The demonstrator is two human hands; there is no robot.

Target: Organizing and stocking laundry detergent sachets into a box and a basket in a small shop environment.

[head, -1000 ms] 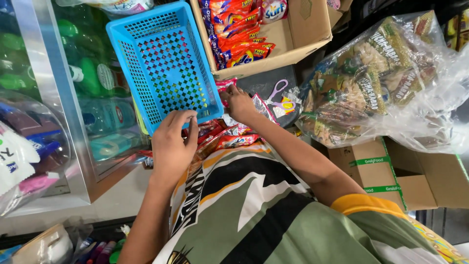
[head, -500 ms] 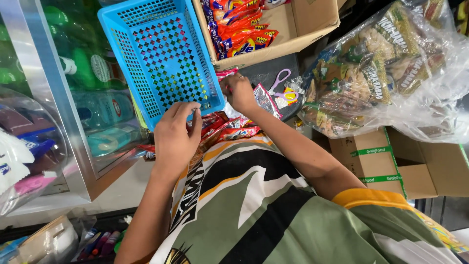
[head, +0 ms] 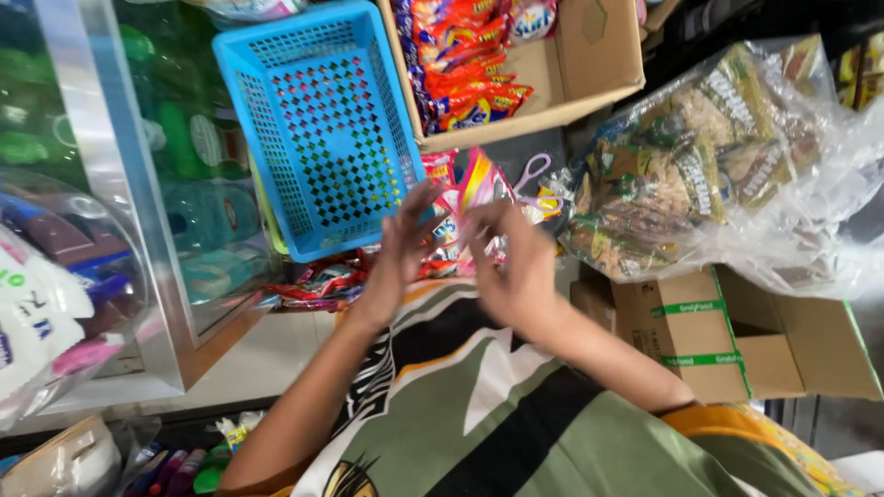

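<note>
Head view: a person's left hand (head: 398, 253) and right hand (head: 516, 267) meet over a strip of pink and red sachets (head: 465, 198), which stands up between the fingertips of both; the left grip is narrow, fingers pinching the strip's edge, while the right grip closes on its other side (motion blur hides exactly how tightly). Just left of the left grip lies an empty blue plastic basket (head: 318, 138). Beyond the right grip sits a cardboard box (head: 589, 55) of orange snack packets, and to its right a clear bag of packaged goods (head: 700, 156). More red sachets (head: 318, 285) lie below the basket.
</note>
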